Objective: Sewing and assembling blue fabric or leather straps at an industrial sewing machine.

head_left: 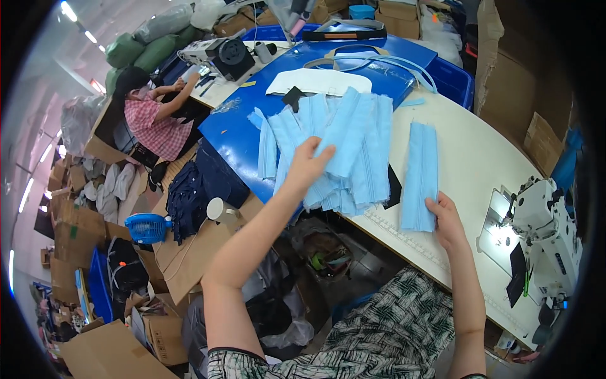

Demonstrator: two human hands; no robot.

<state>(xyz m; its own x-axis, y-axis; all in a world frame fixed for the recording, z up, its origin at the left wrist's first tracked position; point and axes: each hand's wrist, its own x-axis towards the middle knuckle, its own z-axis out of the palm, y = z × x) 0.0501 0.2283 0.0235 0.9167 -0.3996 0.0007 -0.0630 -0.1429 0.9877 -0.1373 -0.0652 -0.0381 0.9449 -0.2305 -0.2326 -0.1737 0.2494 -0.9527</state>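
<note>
A loose heap of light blue fabric strips with lengthwise zippers [372, 151] lies on the blue surface and the white table edge. My left hand [312, 158] is at the heap, closed on a strip [344, 129] near its lower end. My right hand [445, 218] grips the lower end of a separate light blue strip [420, 164] over the white table at the right. A white fabric piece [319, 82] and a small black piece [293, 97] lie behind the heap. Another black piece [393, 186] shows under its right side.
A white sewing machine [536, 221] stands at the right table edge, a ruler strip [410, 243] along the front. A person in pink checks [151, 126] works at another machine [218, 57] at upper left. A blue fan [145, 228], cardboard boxes [113, 347] and sacks [145, 50] crowd the left.
</note>
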